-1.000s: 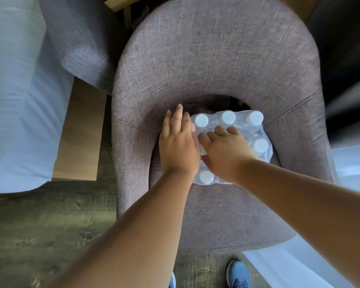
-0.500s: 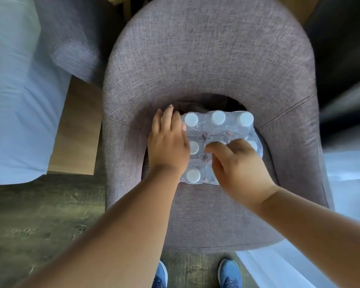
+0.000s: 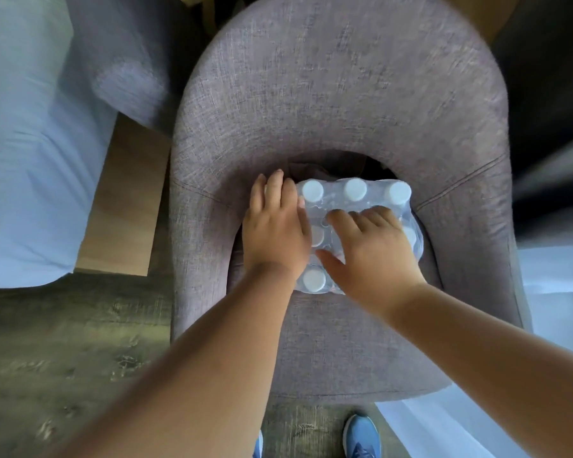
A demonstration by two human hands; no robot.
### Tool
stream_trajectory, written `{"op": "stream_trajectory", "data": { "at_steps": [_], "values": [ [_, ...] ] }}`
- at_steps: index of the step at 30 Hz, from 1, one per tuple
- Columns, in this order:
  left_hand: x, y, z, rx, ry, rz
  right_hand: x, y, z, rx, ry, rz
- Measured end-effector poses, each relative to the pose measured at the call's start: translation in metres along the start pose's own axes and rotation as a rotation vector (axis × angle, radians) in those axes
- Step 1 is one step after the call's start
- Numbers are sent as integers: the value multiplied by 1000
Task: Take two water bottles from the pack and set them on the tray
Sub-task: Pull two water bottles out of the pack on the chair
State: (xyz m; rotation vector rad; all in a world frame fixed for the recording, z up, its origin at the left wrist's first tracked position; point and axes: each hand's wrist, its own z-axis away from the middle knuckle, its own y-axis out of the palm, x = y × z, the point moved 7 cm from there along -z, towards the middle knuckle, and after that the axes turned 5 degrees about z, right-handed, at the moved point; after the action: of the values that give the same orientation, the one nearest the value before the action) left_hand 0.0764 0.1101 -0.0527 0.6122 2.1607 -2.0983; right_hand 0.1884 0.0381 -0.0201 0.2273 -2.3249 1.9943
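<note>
The left hand (image 3: 275, 233) lies flat, fingers straight and together, against the left side of the shrink-wrapped pack (image 3: 354, 206) of water bottles, which stands on the seat of the grey armchair (image 3: 338, 94) near its back edge. The right hand (image 3: 371, 252) rests open, palm down, on the pack's top, gripping nothing. Half a second ago its fingers were curled in a pinch at the wrap; now they are spread forward.

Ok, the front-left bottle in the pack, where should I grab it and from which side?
Grip the front-left bottle at the neck just under its white cap, coming straight down from above. The bottles stand upright on the chair, caps up, and the pack is wrapped in film, so its sides look blocked. The film likely needs tearing first.
</note>
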Motion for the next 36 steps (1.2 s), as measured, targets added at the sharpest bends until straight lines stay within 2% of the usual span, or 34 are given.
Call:
{"op": "stream_trajectory", "data": {
  "at_steps": [3, 7, 17, 23, 28, 33, 36],
  "values": [
    [2, 0, -2, 23, 16, 12, 18, 18, -21, 119, -32, 66],
    [1, 0, -1, 21, 36, 54, 19, 36, -34, 169, 8, 63],
    [3, -1, 13, 3, 63, 93, 16, 35, -14, 26, 15, 89],
    [5, -1, 11, 75, 53, 130, 17, 32, -15, 41, -9, 29],
    [10, 2, -3, 228, 48, 161, 23, -9, -13, -55, 24, -87],
    [19, 5, -9, 380, 22, 357, 20, -72, -7, 0, 160, -248],
    [20, 8, -6, 377, 17, 369, 4, -113, -18, -55, 230, -419]
  ]
}}
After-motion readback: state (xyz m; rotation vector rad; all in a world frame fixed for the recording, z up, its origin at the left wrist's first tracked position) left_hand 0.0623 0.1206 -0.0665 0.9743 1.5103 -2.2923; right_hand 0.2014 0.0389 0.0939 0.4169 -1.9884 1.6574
